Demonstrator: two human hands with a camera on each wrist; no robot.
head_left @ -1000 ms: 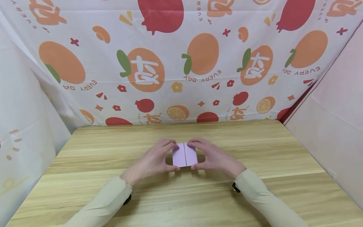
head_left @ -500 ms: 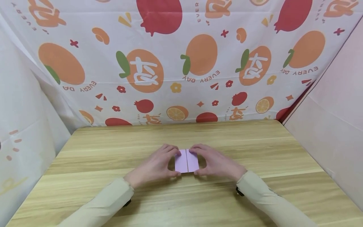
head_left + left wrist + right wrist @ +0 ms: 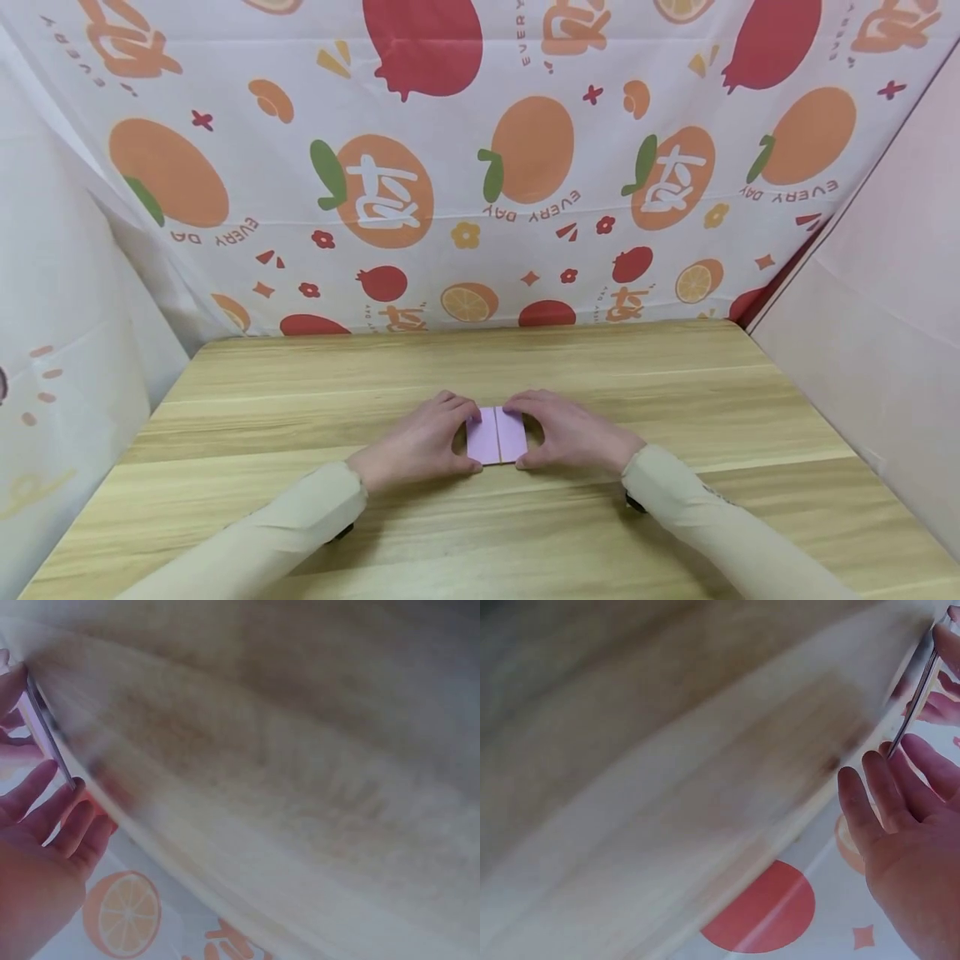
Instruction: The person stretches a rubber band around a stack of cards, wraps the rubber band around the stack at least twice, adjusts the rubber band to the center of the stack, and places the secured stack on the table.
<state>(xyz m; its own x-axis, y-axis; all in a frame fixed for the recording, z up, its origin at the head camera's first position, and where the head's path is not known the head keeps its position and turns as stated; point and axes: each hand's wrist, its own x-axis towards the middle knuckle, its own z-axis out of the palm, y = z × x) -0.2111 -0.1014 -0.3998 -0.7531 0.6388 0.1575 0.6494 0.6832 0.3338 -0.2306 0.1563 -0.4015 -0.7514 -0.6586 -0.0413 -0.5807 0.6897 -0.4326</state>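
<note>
Near the middle of the wooden table, a thin, flat lilac square (image 3: pixel 512 435) shows a narrow line running down its centre, from far edge to near edge. My left hand (image 3: pixel 427 440) grips its left side, thumb on the near edge and fingers at the far edge. On the opposite side my right hand (image 3: pixel 577 437) pinches it in a mirrored way. Seen edge-on in the left wrist view, the lilac square (image 3: pixel 46 735) has a dark, slim border between thumb and fingertips. The right wrist view also catches its thin edge. What the square is cannot be told.
The light wooden table (image 3: pixel 480 542) extends around both hands. Behind it hangs a white cloth (image 3: pixel 450 108) printed with oranges and pomegranates. Pale cloth walls (image 3: pixel 885 333) close in the left and right sides.
Both hands, still holding the lilac square, have moved down and slightly right in the head view. The grip looks the same; the backdrop has shifted a little as well.
</note>
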